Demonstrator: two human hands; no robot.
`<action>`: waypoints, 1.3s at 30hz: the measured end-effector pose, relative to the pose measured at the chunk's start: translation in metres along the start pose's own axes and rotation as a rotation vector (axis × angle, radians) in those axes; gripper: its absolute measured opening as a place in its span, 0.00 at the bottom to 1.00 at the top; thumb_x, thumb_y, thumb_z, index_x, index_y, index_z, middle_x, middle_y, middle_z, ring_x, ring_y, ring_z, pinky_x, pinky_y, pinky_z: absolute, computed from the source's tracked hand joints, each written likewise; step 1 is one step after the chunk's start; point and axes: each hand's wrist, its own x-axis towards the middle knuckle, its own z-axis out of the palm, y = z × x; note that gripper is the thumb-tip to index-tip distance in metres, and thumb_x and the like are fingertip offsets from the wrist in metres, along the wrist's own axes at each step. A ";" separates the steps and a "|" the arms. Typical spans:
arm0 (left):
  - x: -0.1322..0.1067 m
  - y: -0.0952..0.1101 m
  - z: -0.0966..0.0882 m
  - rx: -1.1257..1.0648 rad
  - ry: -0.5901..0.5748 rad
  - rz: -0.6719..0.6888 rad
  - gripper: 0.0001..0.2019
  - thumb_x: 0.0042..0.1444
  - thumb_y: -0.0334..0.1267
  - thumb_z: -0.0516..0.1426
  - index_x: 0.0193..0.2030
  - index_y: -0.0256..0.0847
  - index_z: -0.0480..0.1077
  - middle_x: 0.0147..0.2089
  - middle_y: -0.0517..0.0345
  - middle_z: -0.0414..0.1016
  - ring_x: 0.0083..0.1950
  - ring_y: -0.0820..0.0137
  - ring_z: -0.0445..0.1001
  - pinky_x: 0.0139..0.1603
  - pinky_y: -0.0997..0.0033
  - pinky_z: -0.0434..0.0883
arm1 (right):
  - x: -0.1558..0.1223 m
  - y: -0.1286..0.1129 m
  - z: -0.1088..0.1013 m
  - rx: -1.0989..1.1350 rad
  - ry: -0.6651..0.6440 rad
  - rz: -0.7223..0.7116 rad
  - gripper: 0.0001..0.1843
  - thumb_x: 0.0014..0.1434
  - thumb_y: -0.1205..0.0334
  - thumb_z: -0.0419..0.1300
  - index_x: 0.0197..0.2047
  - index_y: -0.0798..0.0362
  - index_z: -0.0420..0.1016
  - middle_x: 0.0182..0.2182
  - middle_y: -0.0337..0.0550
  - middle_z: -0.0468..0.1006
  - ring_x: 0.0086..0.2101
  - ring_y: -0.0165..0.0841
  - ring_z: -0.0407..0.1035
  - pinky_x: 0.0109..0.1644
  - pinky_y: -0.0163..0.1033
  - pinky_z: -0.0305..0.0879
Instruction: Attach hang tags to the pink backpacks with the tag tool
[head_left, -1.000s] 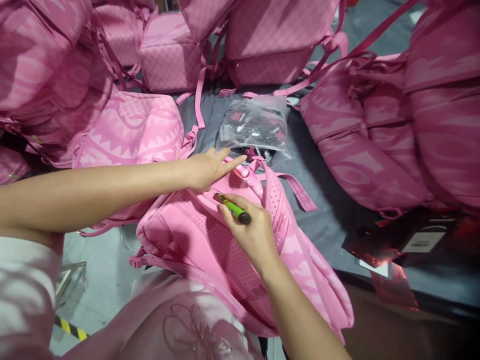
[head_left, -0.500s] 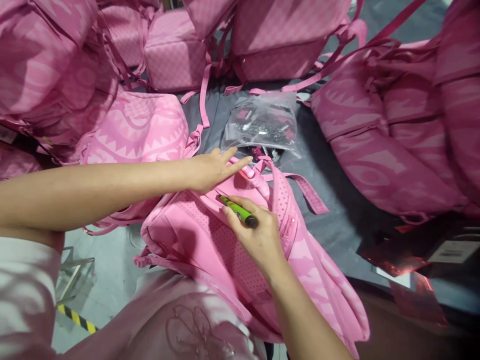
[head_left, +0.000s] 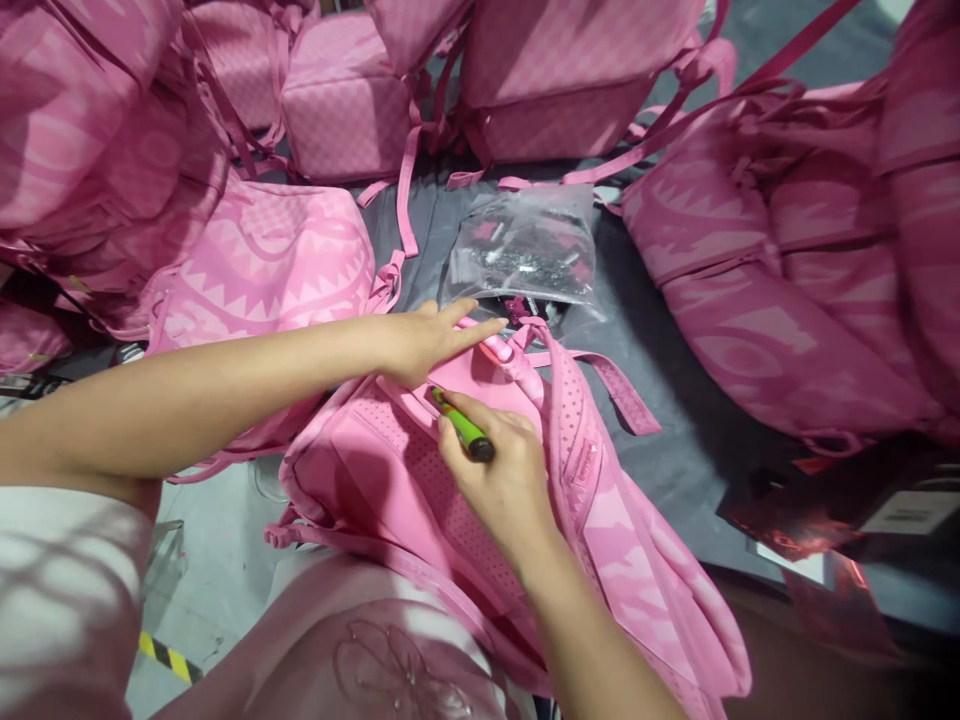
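Note:
A pink backpack (head_left: 465,500) lies with its perforated back panel and straps up, close against my body. My left hand (head_left: 427,340) rests on its upper part near the top handle, fingers spread. My right hand (head_left: 502,465) grips a green marker pen (head_left: 466,428) with a black end, its other end pointing toward the panel just below my left hand. Whether the tip touches the fabric I cannot tell. Beyond the backpack's top is a clear plastic bag (head_left: 525,245) of dark and pink small items.
Another pink backpack (head_left: 270,260) lies at the left. Several more pink bags (head_left: 345,120) stand along the back, and patterned backpacks (head_left: 765,290) fill the right. Dark and red shiny packaging with a white label (head_left: 907,510) lies at the right edge of the grey tabletop (head_left: 660,420).
My right hand has shifted slightly left with the marker pen, whose black end now sits lower and farther left. My left hand stays nearly still on the backpack.

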 end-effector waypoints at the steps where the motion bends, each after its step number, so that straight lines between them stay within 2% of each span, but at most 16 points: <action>1: 0.000 0.000 0.001 -0.007 0.006 0.001 0.59 0.51 0.22 0.59 0.77 0.56 0.23 0.80 0.44 0.24 0.72 0.45 0.57 0.63 0.56 0.68 | 0.000 -0.001 0.000 -0.039 0.021 -0.010 0.15 0.61 0.60 0.60 0.48 0.52 0.82 0.39 0.45 0.86 0.36 0.39 0.80 0.49 0.47 0.70; 5: 0.001 -0.001 0.008 -0.015 0.086 0.023 0.56 0.53 0.24 0.60 0.77 0.56 0.27 0.80 0.43 0.28 0.71 0.47 0.58 0.63 0.56 0.68 | -0.001 -0.006 0.000 -0.028 -0.010 -0.023 0.13 0.61 0.61 0.60 0.47 0.52 0.82 0.37 0.43 0.86 0.34 0.37 0.79 0.46 0.44 0.71; 9: 0.000 -0.002 0.013 -0.023 0.146 0.032 0.52 0.55 0.24 0.58 0.78 0.56 0.30 0.80 0.44 0.33 0.70 0.51 0.60 0.62 0.59 0.69 | -0.001 -0.008 0.001 -0.150 0.026 -0.037 0.14 0.61 0.61 0.60 0.48 0.53 0.82 0.38 0.45 0.86 0.35 0.39 0.79 0.48 0.48 0.70; 15: -0.003 0.000 0.009 -0.035 0.132 0.043 0.51 0.57 0.25 0.58 0.78 0.51 0.31 0.80 0.39 0.32 0.72 0.47 0.57 0.65 0.55 0.66 | 0.000 -0.009 0.000 -0.111 0.001 0.007 0.15 0.61 0.60 0.60 0.49 0.53 0.81 0.40 0.46 0.86 0.37 0.39 0.80 0.50 0.48 0.72; 20: -0.002 0.002 0.009 -0.049 0.121 0.030 0.53 0.53 0.23 0.58 0.78 0.52 0.31 0.80 0.41 0.31 0.71 0.48 0.58 0.65 0.56 0.66 | 0.000 -0.010 -0.001 -0.061 -0.015 0.045 0.15 0.61 0.60 0.60 0.49 0.54 0.81 0.41 0.46 0.86 0.39 0.40 0.80 0.51 0.49 0.73; 27: 0.002 -0.001 0.018 -0.036 0.191 0.050 0.52 0.54 0.26 0.58 0.78 0.54 0.31 0.79 0.44 0.37 0.70 0.48 0.59 0.63 0.54 0.68 | 0.000 -0.011 0.001 -0.004 -0.034 0.116 0.16 0.61 0.58 0.60 0.50 0.52 0.81 0.45 0.45 0.85 0.44 0.41 0.80 0.55 0.51 0.73; 31: 0.002 -0.001 0.018 -0.040 0.185 0.041 0.52 0.54 0.26 0.58 0.78 0.54 0.31 0.80 0.43 0.35 0.70 0.47 0.59 0.62 0.54 0.69 | 0.001 -0.013 -0.001 0.072 -0.062 0.131 0.17 0.62 0.57 0.60 0.51 0.53 0.81 0.45 0.46 0.85 0.43 0.40 0.80 0.54 0.50 0.74; 34: 0.000 0.000 0.016 -0.035 0.169 0.038 0.52 0.54 0.25 0.58 0.78 0.53 0.31 0.80 0.41 0.34 0.70 0.47 0.59 0.62 0.55 0.68 | 0.004 -0.014 -0.001 0.040 -0.046 0.128 0.16 0.61 0.58 0.60 0.50 0.53 0.81 0.44 0.47 0.85 0.43 0.40 0.80 0.54 0.50 0.74; 39: -0.004 -0.002 0.017 -0.015 0.211 0.070 0.49 0.56 0.27 0.58 0.78 0.50 0.35 0.79 0.39 0.37 0.69 0.49 0.62 0.63 0.56 0.68 | 0.009 -0.015 0.005 0.081 -0.072 0.088 0.15 0.61 0.61 0.60 0.50 0.53 0.81 0.45 0.46 0.85 0.44 0.39 0.80 0.55 0.49 0.74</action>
